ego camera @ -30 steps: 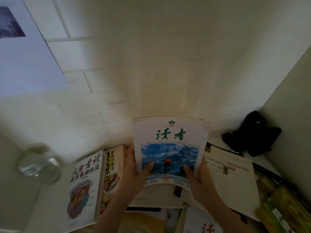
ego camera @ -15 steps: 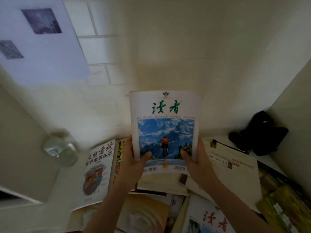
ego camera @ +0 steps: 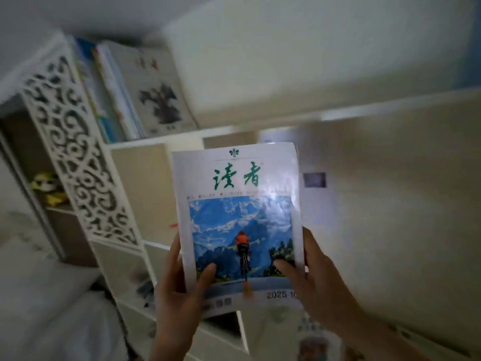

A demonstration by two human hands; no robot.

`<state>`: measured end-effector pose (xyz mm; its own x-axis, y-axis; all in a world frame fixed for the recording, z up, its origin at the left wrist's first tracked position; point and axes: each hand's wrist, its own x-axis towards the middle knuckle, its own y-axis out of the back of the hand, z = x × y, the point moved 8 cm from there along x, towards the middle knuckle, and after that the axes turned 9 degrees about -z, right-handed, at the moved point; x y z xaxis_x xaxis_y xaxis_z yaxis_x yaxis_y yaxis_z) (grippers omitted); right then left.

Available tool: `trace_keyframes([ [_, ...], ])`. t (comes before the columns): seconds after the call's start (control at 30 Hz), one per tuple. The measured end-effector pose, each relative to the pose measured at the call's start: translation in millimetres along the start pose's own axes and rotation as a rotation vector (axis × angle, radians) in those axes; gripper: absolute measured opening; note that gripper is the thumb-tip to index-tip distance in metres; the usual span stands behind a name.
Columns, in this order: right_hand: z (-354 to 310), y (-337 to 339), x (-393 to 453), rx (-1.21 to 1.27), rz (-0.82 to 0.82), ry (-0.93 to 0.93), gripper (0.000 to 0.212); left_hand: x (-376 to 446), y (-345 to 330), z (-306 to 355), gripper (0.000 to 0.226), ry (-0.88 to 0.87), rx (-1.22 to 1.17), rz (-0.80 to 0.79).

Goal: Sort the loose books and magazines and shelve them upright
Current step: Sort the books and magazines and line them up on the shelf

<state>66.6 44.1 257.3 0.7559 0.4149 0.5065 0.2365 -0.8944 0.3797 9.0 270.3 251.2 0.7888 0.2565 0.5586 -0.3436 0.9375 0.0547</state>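
Lifted off the desk since a moment ago, the magazine (ego camera: pixel 238 225) is now upright before the white shelf (ego camera: pixel 78 157). Both hands, left hand (ego camera: pixel 179 290) and right hand (ego camera: pixel 309 280), grip its lower corners, thumbs on the cover. Shelved books (ego camera: pixel 135 89) seem to lean, though blurred.

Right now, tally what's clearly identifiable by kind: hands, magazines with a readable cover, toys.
Hands: 2, the left hand and right hand, both holding the cyclist magazine
Magazines with a visible cover: 2, the cyclist magazine and the leaning magazine on the top shelf
Yellow toy: 1
Total: 5
The other spines on that shelf are too blurred to count.
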Motion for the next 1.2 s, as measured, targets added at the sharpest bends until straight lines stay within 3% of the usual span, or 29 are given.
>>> trace_keyframes([
  [0.13,-77.3,-41.4,60.2,0.074,-0.035,0.154,0.056,36.3,84.3,63.1,0.071,-0.134,0.037,0.132],
  [0.23,-138.1,-52.4,104.1,0.056,-0.025,0.288,0.051,77.3,121.5,107.0,0.071,-0.226,-0.003,0.141],
  [0.37,-201.8,-35.3,177.7,-0.072,0.053,0.392,0.048,148.7,137.1,161.6,0.067,-0.393,-0.077,0.08],
  [0.5,-229.3,-4.9,264.9,-0.149,0.07,0.344,0.045,223.7,126.5,181.2,0.069,-0.454,-0.037,0.072],
  [0.7,-166.3,17.7,372.3,-0.028,-0.016,0.116,0.074,327.2,98.2,142.7,0.069,-0.41,0.039,-0.021],
  [0.87,-105.8,9.8,430.3,-0.024,-0.086,-0.018,0.082,363.1,95.2,102.5,0.072,-0.36,0.108,-0.048],
  [0.97,-93.9,-1.4,461.0,0.007,-0.188,-0.051,0.093,366.8,103.1,85.8,0.076,-0.306,0.081,-0.144],
  [1.07,-92.6,-15.3,482.6,0.071,-0.277,-0.036,0.083,364.1,113.9,79.7,0.08,-0.274,0.092,-0.267],
  [1.2,-85.8,-32.4,505.7,0.08,-0.276,-0.055,0.072,381.5,133.7,68.0,0.079,-0.274,0.204,-0.146],
])
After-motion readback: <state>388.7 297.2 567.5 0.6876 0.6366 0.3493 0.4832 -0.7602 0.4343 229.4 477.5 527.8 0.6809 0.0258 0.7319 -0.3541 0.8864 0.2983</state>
